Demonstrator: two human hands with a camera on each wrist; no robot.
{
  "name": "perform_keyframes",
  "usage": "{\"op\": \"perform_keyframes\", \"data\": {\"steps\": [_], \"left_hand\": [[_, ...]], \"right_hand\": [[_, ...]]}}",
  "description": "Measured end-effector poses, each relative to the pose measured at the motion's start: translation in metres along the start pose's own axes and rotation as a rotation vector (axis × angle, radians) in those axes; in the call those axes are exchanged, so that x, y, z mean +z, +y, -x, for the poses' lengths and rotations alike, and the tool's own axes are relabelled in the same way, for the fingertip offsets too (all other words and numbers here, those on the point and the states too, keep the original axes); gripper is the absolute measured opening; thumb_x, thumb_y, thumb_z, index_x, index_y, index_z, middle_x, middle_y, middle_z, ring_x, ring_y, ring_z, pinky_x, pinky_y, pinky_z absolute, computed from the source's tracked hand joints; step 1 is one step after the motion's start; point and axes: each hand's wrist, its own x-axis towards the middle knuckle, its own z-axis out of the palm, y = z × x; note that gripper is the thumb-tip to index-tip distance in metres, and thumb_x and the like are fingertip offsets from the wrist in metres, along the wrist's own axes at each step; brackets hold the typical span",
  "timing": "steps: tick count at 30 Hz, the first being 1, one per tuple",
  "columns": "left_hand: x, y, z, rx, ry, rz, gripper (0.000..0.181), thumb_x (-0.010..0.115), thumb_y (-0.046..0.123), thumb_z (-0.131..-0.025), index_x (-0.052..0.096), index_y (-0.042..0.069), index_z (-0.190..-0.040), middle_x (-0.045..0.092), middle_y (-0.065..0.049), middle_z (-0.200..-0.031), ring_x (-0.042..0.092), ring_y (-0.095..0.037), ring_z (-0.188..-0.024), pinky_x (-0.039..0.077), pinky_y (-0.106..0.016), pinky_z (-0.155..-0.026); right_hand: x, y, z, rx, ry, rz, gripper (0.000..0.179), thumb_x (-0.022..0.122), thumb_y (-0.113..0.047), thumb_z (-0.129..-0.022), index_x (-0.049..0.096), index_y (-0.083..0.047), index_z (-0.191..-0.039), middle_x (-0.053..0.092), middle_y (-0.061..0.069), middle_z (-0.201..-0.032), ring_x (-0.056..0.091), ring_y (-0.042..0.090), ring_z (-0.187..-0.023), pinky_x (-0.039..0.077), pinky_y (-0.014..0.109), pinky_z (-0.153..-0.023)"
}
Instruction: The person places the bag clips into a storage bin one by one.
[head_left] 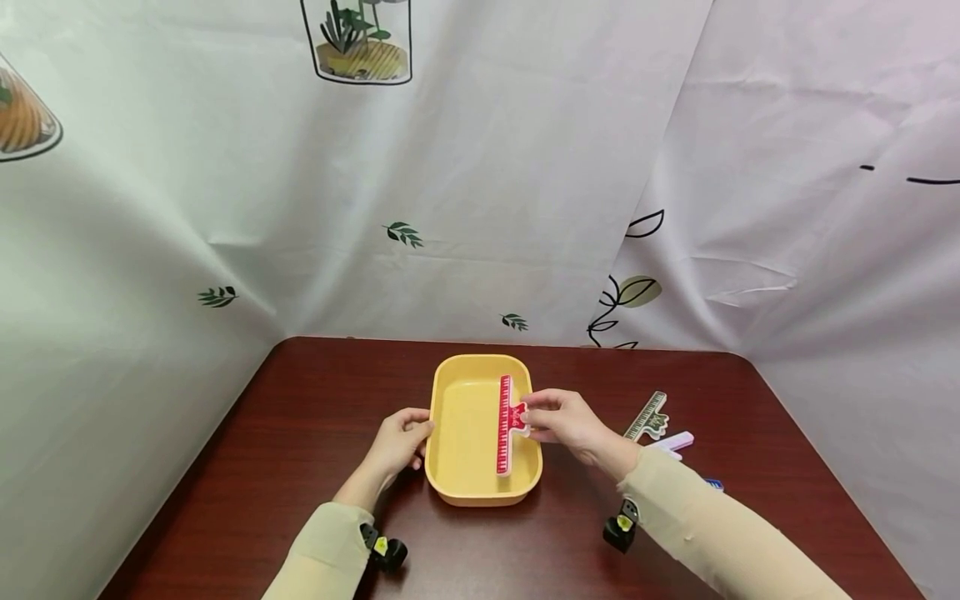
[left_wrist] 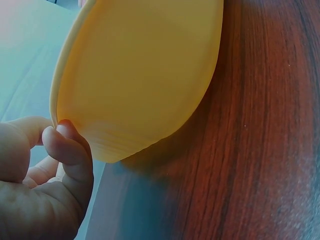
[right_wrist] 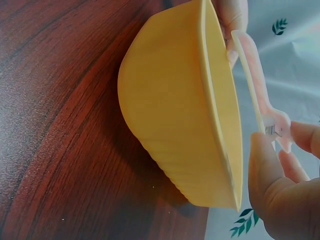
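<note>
A yellow plastic tray (head_left: 467, 446) with a raised rim stands on the table. At its left side my left hand (head_left: 395, 442) pinches the rim between thumb and finger, seen close up in the left wrist view. Over the tray's right half, my right hand (head_left: 572, 423) holds a long red-and-white spring clip (head_left: 504, 437) by its handle. The right wrist view shows the clip (right_wrist: 254, 70) edge-on above the rim, its small metal spring between thumb and fingers. No other thing shows inside the tray.
To the right lie a dark green patterned clip (head_left: 647, 418), a pale lilac clip (head_left: 675, 442) and a blue piece (head_left: 714, 484), partly hidden by my right sleeve. The dark wooden table (head_left: 315, 417) ends at a white printed cloth (head_left: 480, 208) behind.
</note>
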Motion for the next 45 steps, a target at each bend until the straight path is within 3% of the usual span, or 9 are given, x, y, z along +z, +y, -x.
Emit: {"op": "perform_keyframes", "data": {"steps": [19, 26, 34, 38, 42, 45], "left_hand": [[-0.001, 0.003, 0.004, 0.003, -0.013, -0.008, 0.032, 0.057, 0.007, -0.089, 0.054, -0.006, -0.118, 0.056, -0.002, -0.069, 0.049, -0.011, -0.049, 0.041, -0.021, -0.039], [0.0, 0.002, 0.001, 0.004, -0.007, -0.014, 0.032, 0.058, 0.008, -0.089, 0.055, -0.005, -0.118, 0.055, -0.001, -0.067, 0.048, -0.01, -0.048, 0.04, -0.021, -0.038], [0.001, 0.028, 0.022, 0.017, -0.032, -0.007, 0.03, 0.056, 0.004, -0.089, 0.053, -0.01, -0.116, 0.055, -0.002, -0.067, 0.049, -0.01, -0.05, 0.041, -0.02, -0.04], [0.001, 0.034, 0.027, 0.017, -0.031, -0.003, 0.029, 0.055, 0.003, -0.089, 0.054, -0.01, -0.115, 0.056, -0.002, -0.067, 0.049, -0.01, -0.05, 0.041, -0.019, -0.041], [0.001, 0.03, 0.023, 0.011, -0.025, -0.004, 0.029, 0.056, 0.003, -0.089, 0.054, -0.01, -0.115, 0.056, -0.002, -0.068, 0.049, -0.01, -0.05, 0.041, -0.019, -0.04], [0.0, 0.019, 0.014, 0.006, -0.017, -0.005, 0.03, 0.056, 0.004, -0.089, 0.054, -0.009, -0.116, 0.056, -0.002, -0.068, 0.049, -0.011, -0.05, 0.04, -0.02, -0.04]], "right_hand": [[0.012, -0.002, -0.009, 0.003, -0.047, 0.005, 0.04, 0.066, -0.004, -0.084, 0.055, 0.011, -0.118, 0.063, 0.009, -0.095, 0.066, 0.012, -0.078, 0.058, 0.036, -0.076], [0.017, -0.004, -0.014, 0.023, -0.022, 0.05, 0.034, 0.068, -0.003, -0.083, 0.059, 0.008, -0.114, 0.061, 0.009, -0.092, 0.066, 0.013, -0.075, 0.059, 0.037, -0.073], [0.019, -0.008, -0.017, 0.024, -0.044, 0.098, 0.035, 0.068, -0.006, -0.083, 0.058, 0.007, -0.114, 0.063, 0.008, -0.09, 0.065, 0.012, -0.076, 0.059, 0.036, -0.071], [0.021, -0.009, -0.018, 0.021, -0.059, 0.11, 0.036, 0.068, -0.007, -0.084, 0.057, 0.008, -0.115, 0.063, 0.008, -0.091, 0.065, 0.012, -0.076, 0.059, 0.037, -0.071], [0.022, -0.008, -0.022, 0.021, -0.065, 0.122, 0.036, 0.068, -0.007, -0.084, 0.057, 0.008, -0.115, 0.064, 0.008, -0.091, 0.064, 0.011, -0.074, 0.059, 0.038, -0.07], [0.024, -0.006, -0.025, 0.016, -0.068, 0.135, 0.036, 0.068, -0.007, -0.084, 0.057, 0.009, -0.115, 0.064, 0.009, -0.091, 0.064, 0.012, -0.074, 0.059, 0.037, -0.069]]}}
